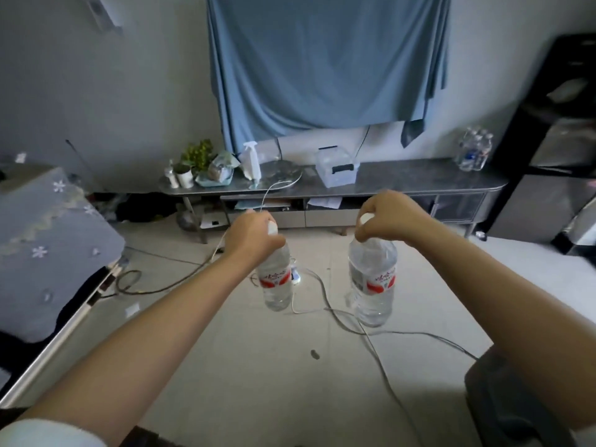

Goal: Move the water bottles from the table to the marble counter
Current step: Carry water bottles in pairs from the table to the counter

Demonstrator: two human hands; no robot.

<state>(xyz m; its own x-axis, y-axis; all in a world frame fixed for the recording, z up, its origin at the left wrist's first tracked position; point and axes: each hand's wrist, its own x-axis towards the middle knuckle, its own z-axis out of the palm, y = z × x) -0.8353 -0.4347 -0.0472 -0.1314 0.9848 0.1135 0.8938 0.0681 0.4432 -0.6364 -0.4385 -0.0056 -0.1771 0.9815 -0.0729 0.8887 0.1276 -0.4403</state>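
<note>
The left hand (250, 235) and right hand (392, 217) each had fingers curled round a water bottle's neck: left bottle (276, 282) at six o'clock, right bottle (372, 282) at five, hanging above the floor (258, 366).

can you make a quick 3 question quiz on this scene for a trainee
1. True or false: each hand grips a water bottle by its neck.
2. Multiple choice: the bottles being carried hang over A) the floor B) the counter C) the bed.
3. What already stands at the counter's right end?

Key:
1. True: left hand holds the left bottle, right hand holds the right bottle.
2. A, over the floor.
3. A pack of water bottles on the marble counter.
</note>
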